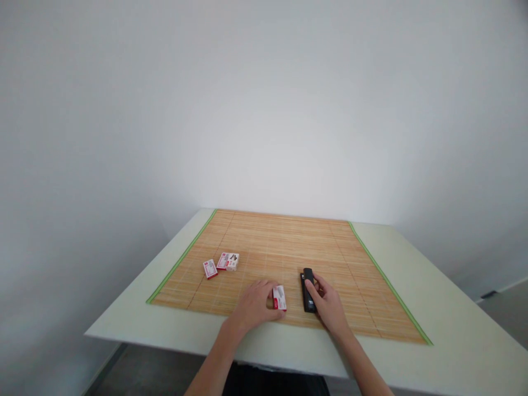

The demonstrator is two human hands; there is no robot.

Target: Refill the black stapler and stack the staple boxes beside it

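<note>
My left hand (256, 303) curls around a small white-and-red box of staples (279, 297) lying on the bamboo mat (280, 242), its fingers at the far end and the thumb at the near end. To the right, my right hand (328, 302) grips a black stapler (308, 291), thumb on top and fingers along its right side. The stapler lies lengthwise, pointing away from me, a short gap from the box. Part of its right side is hidden by my fingers.
Left of my hands, more white-and-red boxes sit on the mat: one (210, 268) tilted by itself, and others (228, 260) side by side. The mat has green edges and lies on a white table (412, 275) against a pale wall (272, 110).
</note>
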